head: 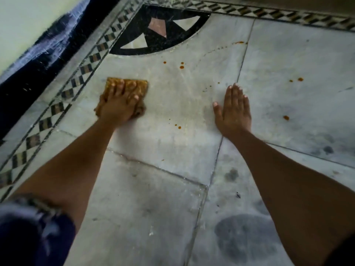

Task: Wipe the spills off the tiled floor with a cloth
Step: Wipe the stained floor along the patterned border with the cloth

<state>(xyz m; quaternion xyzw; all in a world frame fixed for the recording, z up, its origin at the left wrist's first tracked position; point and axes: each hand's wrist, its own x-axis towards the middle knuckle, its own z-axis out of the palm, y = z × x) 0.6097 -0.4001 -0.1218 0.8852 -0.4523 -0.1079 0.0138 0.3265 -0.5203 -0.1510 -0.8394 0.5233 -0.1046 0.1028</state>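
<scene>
Left hand (117,110) atop cloth (143,86), right hand (233,110) (flat on floor (172,150)) to its right, spills (179,127) between

the floor (288,104) is laid in large pale grey stone slabs, scuffed, with thin dark joints (243,56) between them. a checkered border strip (63,93) of black and light diamonds runs along the left side, and a second strip (269,13) crosses the top. in the corner where they meet sits a black quarter-circle inlay (153,43) with pink and white wedges. beyond the left strip a dark skirting (34,70) rises to a pale wall (23,22). grey smudges (244,237) mark the near slabs.
</scene>
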